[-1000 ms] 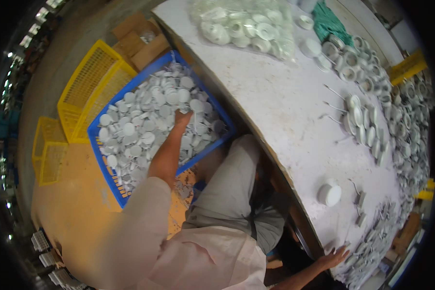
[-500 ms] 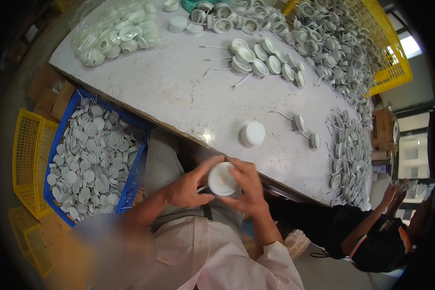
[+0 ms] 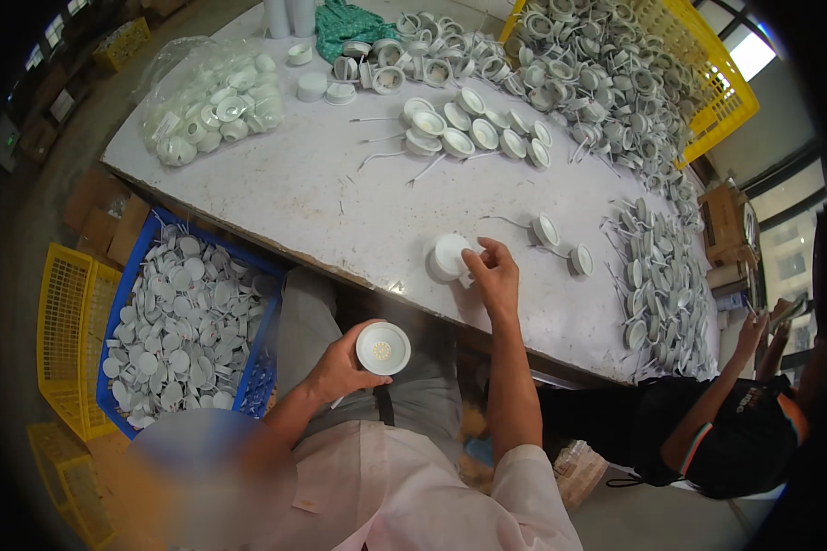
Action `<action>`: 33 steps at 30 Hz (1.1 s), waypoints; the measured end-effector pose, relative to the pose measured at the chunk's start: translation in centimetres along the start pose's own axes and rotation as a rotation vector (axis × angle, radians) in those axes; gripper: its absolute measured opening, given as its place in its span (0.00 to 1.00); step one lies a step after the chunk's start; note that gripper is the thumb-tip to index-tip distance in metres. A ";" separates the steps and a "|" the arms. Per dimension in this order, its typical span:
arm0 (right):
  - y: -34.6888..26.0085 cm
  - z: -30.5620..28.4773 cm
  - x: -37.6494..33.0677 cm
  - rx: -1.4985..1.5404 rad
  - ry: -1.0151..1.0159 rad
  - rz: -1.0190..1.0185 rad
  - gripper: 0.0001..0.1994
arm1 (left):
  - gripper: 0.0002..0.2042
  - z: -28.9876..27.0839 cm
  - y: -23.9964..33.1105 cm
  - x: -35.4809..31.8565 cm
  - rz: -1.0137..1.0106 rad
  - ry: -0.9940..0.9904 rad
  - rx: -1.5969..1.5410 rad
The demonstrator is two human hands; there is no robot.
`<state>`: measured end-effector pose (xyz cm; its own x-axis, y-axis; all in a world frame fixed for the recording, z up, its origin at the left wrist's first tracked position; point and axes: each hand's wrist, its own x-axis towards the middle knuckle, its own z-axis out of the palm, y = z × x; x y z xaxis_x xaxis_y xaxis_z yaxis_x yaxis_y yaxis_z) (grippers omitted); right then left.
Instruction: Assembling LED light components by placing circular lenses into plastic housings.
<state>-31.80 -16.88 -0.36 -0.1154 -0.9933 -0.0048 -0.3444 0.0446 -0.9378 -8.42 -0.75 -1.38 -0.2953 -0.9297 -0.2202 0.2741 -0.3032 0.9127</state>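
My left hand is closed round a white round LED downlight, held over my lap with its open face up. A cluster of small yellowish LEDs shows inside its cup, and a short white wire hangs below my hand. On the table near its front edge stands a short stack of white round discs. My right hand reaches to the stack's right side, thumb and fingertips closed at the edge of the top disc. Whether that disc is lifted is hard to see. Two wired downlights lie just beyond.
A group of finished-looking white downlights lies farther back on the table. Heaps of white rings spill from a yellow crate. A blue bin of white wired discs stands left. A co-worker is at the right.
My right hand has left the downlight and moved up and right to the disc stack. The left hand alone now holds the downlight, its inside showing where a white disc face showed before.
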 end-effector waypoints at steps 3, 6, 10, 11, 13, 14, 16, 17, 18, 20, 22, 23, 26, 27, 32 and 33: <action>0.5 0.8 0.7 0.009 -0.072 0.055 0.16 | 0.39 0.1 -0.1 -0.1 0.001 0.003 0.018; 0.7 1.1 0.4 0.086 -0.058 0.086 0.16 | 0.38 -0.2 0.2 -0.4 -0.053 0.015 -0.041; 1.0 1.1 -0.1 0.260 0.019 0.104 0.14 | 0.37 -0.4 -0.1 -0.1 -0.039 0.008 -0.060; 1.2 1.0 -0.2 0.312 0.036 0.109 0.13 | 0.37 -0.3 -0.1 0.0 -0.030 0.000 -0.063; 1.6 0.8 -0.2 0.346 0.030 0.137 0.13 | 0.37 -0.1 -0.3 0.4 -0.023 -0.013 -0.067; 1.7 0.7 -0.2 0.380 0.022 0.163 0.13 | 0.36 -0.1 -0.4 0.6 -0.017 -0.014 -0.068; 1.4 0.4 -0.3 0.338 0.009 0.184 0.13 | 0.36 0.2 -0.5 0.6 -0.015 -0.011 -0.071; 1.2 0.3 -0.4 0.297 -0.005 0.202 0.13 | 0.36 0.3 -0.3 0.6 -0.029 -0.014 -0.089; 1.1 0.4 -0.5 0.298 -0.006 0.202 0.13 | 0.36 0.3 -0.3 0.7 -0.041 -0.019 -0.106; 0.9 0.6 -0.5 0.231 0.030 0.129 0.13 | 0.36 0.3 -0.6 0.8 -0.031 -0.017 -0.085; 1.0 0.9 -0.4 0.190 0.053 0.106 0.13 | 0.35 0.1 -1.1 0.9 -0.020 -0.012 -0.064; 1.1 1.0 -0.3 0.148 0.078 0.083 0.14 | 0.35 0.0 -1.3 0.9 -0.023 -0.012 -0.061; 1.1 1.0 -0.1 0.262 0.100 0.073 0.13 | 0.36 0.1 -1.1 0.9 -0.024 -0.010 -0.048; 0.7 0.9 -0.3 0.263 0.095 0.075 0.13 | 0.36 0.2 -1.0 0.8 -0.021 -0.009 -0.040; 0.5 0.5 -0.1 0.451 0.046 0.236 0.10 | 0.36 0.3 -1.0 0.7 -0.038 -0.002 -0.055; 0.6 0.4 -0.1 0.451 0.046 0.230 0.10 | 0.36 0.4 -1.0 0.7 -0.035 -0.002 -0.034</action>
<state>-31.68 -16.80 -1.07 -0.1856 -0.9569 -0.2234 0.1301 0.2014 -0.9708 -9.21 -0.97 -2.35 -0.3068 -0.9179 -0.2516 0.2946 -0.3429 0.8920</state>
